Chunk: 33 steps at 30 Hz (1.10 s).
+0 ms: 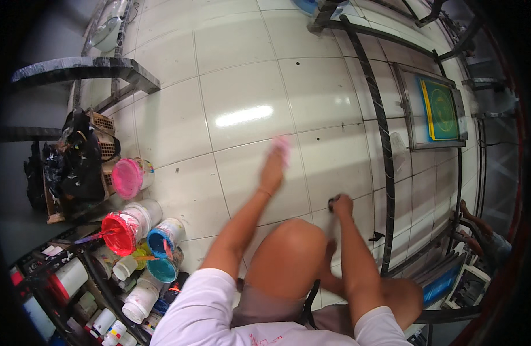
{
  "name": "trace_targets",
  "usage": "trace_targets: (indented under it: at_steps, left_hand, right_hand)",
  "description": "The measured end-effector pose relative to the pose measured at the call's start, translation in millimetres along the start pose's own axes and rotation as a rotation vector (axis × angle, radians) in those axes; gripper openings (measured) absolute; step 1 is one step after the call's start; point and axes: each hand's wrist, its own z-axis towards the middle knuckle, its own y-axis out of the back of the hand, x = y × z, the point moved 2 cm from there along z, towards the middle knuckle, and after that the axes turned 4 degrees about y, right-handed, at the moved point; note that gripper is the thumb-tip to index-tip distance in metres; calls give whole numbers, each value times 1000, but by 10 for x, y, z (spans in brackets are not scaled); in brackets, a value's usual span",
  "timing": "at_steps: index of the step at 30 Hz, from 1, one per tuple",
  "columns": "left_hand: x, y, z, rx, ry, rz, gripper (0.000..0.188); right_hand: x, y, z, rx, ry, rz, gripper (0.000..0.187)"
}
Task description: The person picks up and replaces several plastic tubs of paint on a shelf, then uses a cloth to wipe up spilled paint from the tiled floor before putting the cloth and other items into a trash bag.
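Note:
My left hand is stretched out over the pale tiled floor, with its fingers closed around a pink cloth. Motion blurs both the hand and the cloth. Nearer to me and to the right, in front of my raised knee, my right hand is closed on a small black object. Most of that object is hidden in the fingers, so its kind cannot be made out.
Paint buckets stand at left: pink, red and blue. Beyond them is a crate with black bags. A black metal frame runs along the right, beside a framed printing screen. Another person's hand shows far right.

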Motion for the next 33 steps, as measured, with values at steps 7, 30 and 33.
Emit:
trace_targets:
  at_steps: [7,30,33]
  left_hand:
    - [909,1339,57,-263,331,339,58]
    - [2074,2547,488,-470,736,616,45]
    - [1619,2108,-316,-578,732,590,45]
  right_hand:
    - [357,2563,1349,-84,282,204,17]
    - [618,2148,689,266,433,182,14]
    - [721,2100,591,254,435,186,15]
